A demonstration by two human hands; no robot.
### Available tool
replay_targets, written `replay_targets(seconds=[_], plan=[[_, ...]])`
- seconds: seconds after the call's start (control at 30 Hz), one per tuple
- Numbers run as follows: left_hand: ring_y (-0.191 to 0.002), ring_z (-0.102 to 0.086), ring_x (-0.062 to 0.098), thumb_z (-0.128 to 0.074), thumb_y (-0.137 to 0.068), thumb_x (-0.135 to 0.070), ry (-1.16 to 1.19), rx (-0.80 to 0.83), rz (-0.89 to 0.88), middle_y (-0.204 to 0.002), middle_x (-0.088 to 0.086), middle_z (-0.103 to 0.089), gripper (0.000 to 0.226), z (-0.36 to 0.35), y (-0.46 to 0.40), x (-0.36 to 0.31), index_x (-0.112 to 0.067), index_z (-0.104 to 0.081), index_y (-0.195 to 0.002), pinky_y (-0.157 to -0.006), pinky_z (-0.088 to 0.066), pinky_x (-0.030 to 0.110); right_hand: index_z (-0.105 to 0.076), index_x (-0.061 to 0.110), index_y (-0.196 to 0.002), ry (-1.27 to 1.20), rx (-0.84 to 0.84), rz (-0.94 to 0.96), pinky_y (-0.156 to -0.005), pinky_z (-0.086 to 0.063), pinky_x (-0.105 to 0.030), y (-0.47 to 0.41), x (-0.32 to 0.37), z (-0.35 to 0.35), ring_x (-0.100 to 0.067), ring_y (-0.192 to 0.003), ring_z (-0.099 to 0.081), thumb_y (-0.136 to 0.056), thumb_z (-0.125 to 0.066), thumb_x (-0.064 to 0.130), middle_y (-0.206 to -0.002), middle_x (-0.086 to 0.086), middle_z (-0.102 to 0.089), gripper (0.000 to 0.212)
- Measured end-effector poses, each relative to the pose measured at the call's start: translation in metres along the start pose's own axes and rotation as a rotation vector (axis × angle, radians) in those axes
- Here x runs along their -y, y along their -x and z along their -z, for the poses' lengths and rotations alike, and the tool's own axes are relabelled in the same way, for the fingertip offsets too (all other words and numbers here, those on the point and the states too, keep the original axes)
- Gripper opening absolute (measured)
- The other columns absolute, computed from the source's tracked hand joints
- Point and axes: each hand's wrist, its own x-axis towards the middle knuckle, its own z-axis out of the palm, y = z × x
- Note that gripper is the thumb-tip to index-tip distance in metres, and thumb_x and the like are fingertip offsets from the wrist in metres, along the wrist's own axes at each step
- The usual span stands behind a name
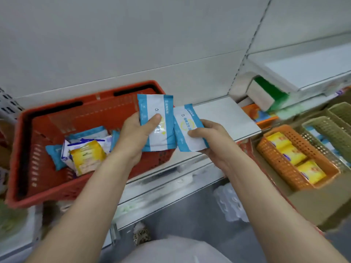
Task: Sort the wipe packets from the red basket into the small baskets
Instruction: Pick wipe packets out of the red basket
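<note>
Above the red basket [91, 118] our left hand [135, 133] pinched one blue packet [158, 130]; our right hand [209, 138] gripped another packet [187, 130], edges touching.

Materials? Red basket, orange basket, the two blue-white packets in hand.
Red basket: looks like rigid moulded plastic, matte, with slotted walls.
Orange basket: likely the same kind of plastic, with a fine perforated grid.
Packets, one held by the left hand and one by the right hand: probably soft printed plastic film, slightly glossy, with crimped ends.
</note>
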Motion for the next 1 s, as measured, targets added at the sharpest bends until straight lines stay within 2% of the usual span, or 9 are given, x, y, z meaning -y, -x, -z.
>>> replay_targets(seconds=[0.13, 0.27, 0.33, 0.4, 0.47, 0.63, 0.8, 0.9, 1.0], plan=[[-0.094, -0.072, 0.023, -0.065, -0.092, -0.015, 0.023, 0.108, 0.007, -0.104, 0.005, -0.075, 0.021, -0.110, 0.051, 0.028, -0.011, -0.065, -0.112, -0.082, -0.058, 0.038, -0.067, 0.010, -0.109, -0.030, -0.203, 0.009, -0.062, -0.054, -0.028, 0.058, -0.015, 0.109, -0.022, -0.084, -0.069, -0.092, -0.058, 0.007, -0.108, -0.011, -0.074, 0.020], [-0.090, -0.072, 0.025, -0.068, -0.090, -0.017, -0.038, 0.231, 0.057, -0.101, 0.009, -0.075, 0.021, -0.216, 0.104, 0.064, -0.010, -0.067, -0.109, -0.078, -0.060, 0.037, -0.067, 0.010, -0.103, -0.111, -0.358, 0.055, -0.079, -0.057, -0.042, 0.122, -0.038, 0.221, -0.024, -0.085, -0.071, -0.098, -0.057, 0.014, -0.101, -0.011, -0.075, 0.013], [-0.081, -0.073, 0.018, -0.067, -0.091, -0.015, -0.047, 0.296, 0.090, -0.096, 0.006, -0.076, 0.018, -0.265, 0.126, 0.078, -0.010, -0.067, -0.108, -0.068, -0.060, 0.029, -0.066, 0.008, -0.103, -0.126, -0.435, 0.075, -0.067, -0.058, -0.034, 0.151, -0.049, 0.268, -0.017, -0.073, -0.071, -0.099, -0.055, 0.013, -0.094, -0.008, -0.074, 0.012], [-0.076, -0.072, 0.014, -0.065, -0.092, -0.013, -0.066, 0.350, 0.146, -0.091, 0.001, -0.076, 0.013, -0.306, 0.143, 0.089, -0.012, -0.067, -0.105, -0.060, -0.058, 0.026, -0.065, 0.008, -0.104, -0.108, -0.511, 0.078, -0.069, -0.059, -0.033, 0.172, -0.061, 0.311, -0.018, -0.077, -0.070, -0.099, -0.056, 0.014, -0.101, -0.012, -0.073, 0.012], [-0.083, -0.072, 0.019, -0.064, -0.092, -0.012, -0.112, 0.413, 0.190, -0.096, 0.005, -0.076, 0.015, -0.342, 0.152, 0.099, -0.012, -0.068, -0.107, -0.066, -0.059, 0.030, -0.066, 0.012, -0.100, -0.097, -0.572, 0.061, -0.077, -0.057, -0.038, 0.185, -0.071, 0.347, -0.021, -0.082, -0.069, -0.098, -0.059, 0.015, -0.105, -0.013, -0.072, 0.009], [-0.084, -0.071, 0.021, -0.058, -0.089, 0.001, -0.224, 0.455, 0.238, -0.100, 0.006, -0.074, 0.027, -0.427, 0.147, 0.115, -0.013, -0.065, -0.110, -0.066, -0.056, 0.031, -0.066, 0.011, -0.104, -0.156, -0.665, 0.061, -0.067, -0.057, -0.027, 0.189, -0.084, 0.422, -0.015, -0.078, -0.068, -0.097, -0.060, 0.012, -0.101, -0.008, -0.072, 0.009], [-0.087, -0.072, 0.025, -0.062, -0.088, -0.001, -0.241, 0.479, 0.257, -0.100, 0.007, -0.074, 0.024, -0.508, 0.116, 0.139, -0.012, -0.067, -0.109, -0.075, -0.058, 0.038, -0.061, 0.011, -0.109, -0.142, -0.720, 0.049, -0.084, -0.057, -0.040, 0.171, -0.078, 0.508, -0.025, -0.095, -0.070, -0.092, -0.066, 0.008, -0.110, -0.012, -0.072, 0.018], [-0.085, -0.071, 0.026, -0.069, -0.086, -0.004, -0.197, 0.435, 0.276, -0.102, 0.009, -0.073, 0.031, -0.564, 0.089, 0.156, -0.008, -0.065, -0.116, -0.079, -0.058, 0.039, -0.059, 0.015, -0.099, -0.064, -0.734, 0.034, -0.068, -0.058, -0.028, 0.157, -0.059, 0.571, -0.018, -0.081, -0.070, -0.092, -0.066, 0.007, -0.105, -0.010, -0.072, 0.013], [-0.089, -0.071, 0.026, -0.078, -0.080, -0.010, -0.146, 0.356, 0.350, -0.105, 0.010, -0.072, 0.043, -0.608, 0.069, 0.171, -0.008, -0.060, -0.120, -0.083, -0.058, 0.043, -0.058, 0.015, -0.105, 0.059, -0.721, -0.040, -0.059, -0.055, -0.021, 0.142, -0.041, 0.630, -0.013, -0.075, -0.068, -0.091, -0.069, 0.009, -0.098, -0.004, -0.071, 0.019]])
